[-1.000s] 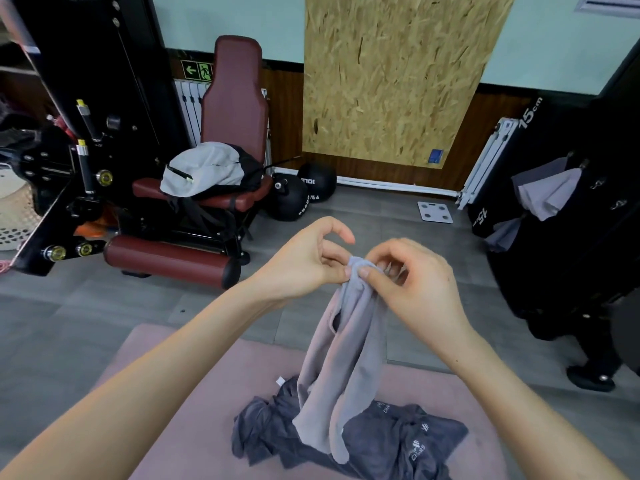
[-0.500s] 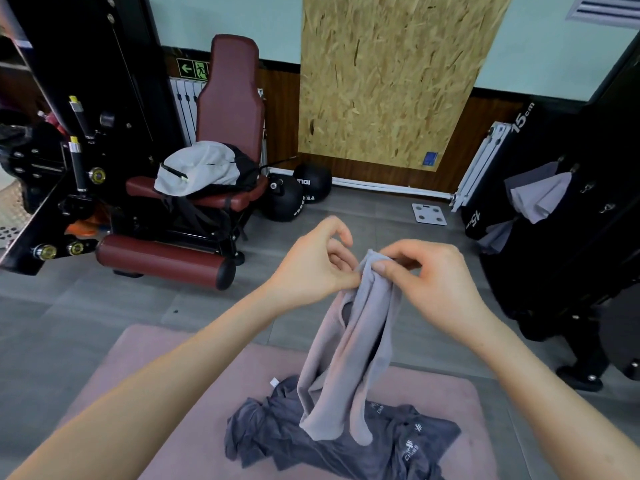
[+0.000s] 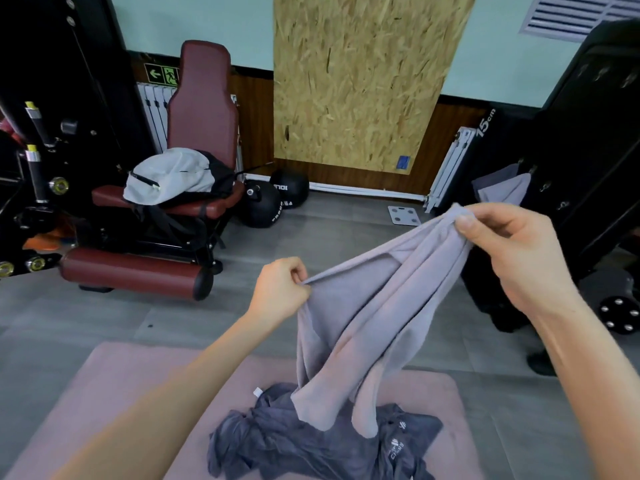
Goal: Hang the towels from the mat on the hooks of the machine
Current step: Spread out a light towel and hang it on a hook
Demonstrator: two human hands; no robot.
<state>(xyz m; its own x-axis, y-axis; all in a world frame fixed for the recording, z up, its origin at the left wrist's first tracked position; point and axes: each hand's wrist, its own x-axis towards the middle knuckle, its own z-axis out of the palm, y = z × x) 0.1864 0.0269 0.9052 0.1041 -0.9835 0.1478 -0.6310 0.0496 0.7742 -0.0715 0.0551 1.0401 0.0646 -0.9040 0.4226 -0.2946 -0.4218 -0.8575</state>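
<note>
Fabric stretches between our hands: the pale grey towel (image 3: 363,323) runs slantwise, its top edge low at our left and high at our right, tails hanging over the dark towel (image 3: 311,445) heaped on the pink mat (image 3: 114,386). Our left hand (image 3: 280,292) pinches one corner and our right hand (image 3: 519,251) pinches the bunched end. The black machine (image 3: 588,150) and its hooks (image 3: 563,204) stand to our right, nearest the right hand, with a hung towel (image 3: 502,188) already there. Grey floor (image 3: 329,244) lies around us and a padded bench (image 3: 204,126) is well apart, left.
</note>
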